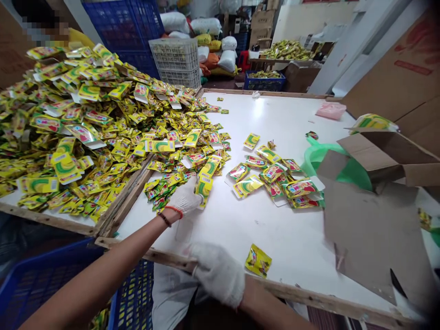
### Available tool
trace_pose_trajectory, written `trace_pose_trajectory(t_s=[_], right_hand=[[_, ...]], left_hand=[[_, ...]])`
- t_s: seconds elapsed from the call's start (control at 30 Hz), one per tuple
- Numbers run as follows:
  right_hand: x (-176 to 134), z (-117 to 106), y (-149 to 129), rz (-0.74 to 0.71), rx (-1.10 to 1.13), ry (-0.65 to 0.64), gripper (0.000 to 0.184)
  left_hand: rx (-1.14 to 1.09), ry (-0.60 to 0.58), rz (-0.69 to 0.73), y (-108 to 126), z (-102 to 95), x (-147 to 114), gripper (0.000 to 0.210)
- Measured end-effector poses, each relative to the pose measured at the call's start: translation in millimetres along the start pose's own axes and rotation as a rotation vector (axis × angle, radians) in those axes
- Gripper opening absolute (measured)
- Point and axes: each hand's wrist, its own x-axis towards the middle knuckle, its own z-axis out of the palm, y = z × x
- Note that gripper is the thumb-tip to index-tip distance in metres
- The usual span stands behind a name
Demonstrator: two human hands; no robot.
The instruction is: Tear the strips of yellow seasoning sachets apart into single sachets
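- The left hand (185,197), in a white glove, is reaching into the near edge of the heap of yellow sachets (103,133) on the table (268,220); its grip is closing on one yellow sachet (204,189), fingers curled around it.
- The right hand (217,274), also gloved, is resting on the table's near wooden rim; whether its grip is holding anything cannot be told.
- Judgement: sachets are being drawn from the heap; the next move calls for lifting this one clear of its neighbours.
- A small cluster of sachets (275,176) is lying apart, toward the cardboard box (388,156); a single sachet (257,260) is sitting just beside the near rim.
- Open white surface is lying between heap, cluster and rim; a blue crate (41,279) is standing below the edge.
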Motion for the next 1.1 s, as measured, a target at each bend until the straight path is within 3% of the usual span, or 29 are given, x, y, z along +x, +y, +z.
trace_pose_trajectory(t_s=[0.1,0.17,0.23,0.27,0.4,0.43,0.53,0.67,0.77,0.97,1.1], right_hand=[[1,-33,29,0.029,-0.357,0.211,0.054],[1,-53,44,0.061,-0.5,0.195,0.06],[-1,-65,51,0.095,-0.469,0.16,0.054],[-3,-68,53,0.126,-0.389,0.156,0.05],[-15,-70,52,0.351,0.067,0.163,0.037],[-19,-68,51,0.391,0.144,0.15,0.034],[-28,-62,52,0.467,0.26,0.174,0.034],[-40,-51,56,0.531,0.393,0.407,0.039],[-47,-47,58,0.494,0.446,0.469,0.034],[-44,-59,51,0.502,0.278,0.361,0.017],[-34,-64,45,0.511,0.324,0.41,0.025]], left_hand=[[-0.451,-0.29,0.014,-2,6.0,-25,0.04],[-0.777,-0.505,-0.052,-1,11.8,-41,0.038],[-1.02,-0.593,-0.112,1,18.8,-55,0.038],[-1.083,-0.547,-0.112,1,23.0,-61,0.04],[-1.007,-0.069,0.088,2,47.8,-79,0.046],[-0.99,-0.01,0.135,3,56.0,-83,0.048],[-1.076,-0.067,0.144,9,79.6,-90,0.04],[-1.212,-0.172,0.085,12,93.6,-94,0.031],[-1.18,-0.216,0.128,7,89.8,-94,0.03],[-0.848,-0.205,0.32,0,75.0,-88,0.01],[-0.966,-0.253,0.255,-2,73.7,-81,0.023]])
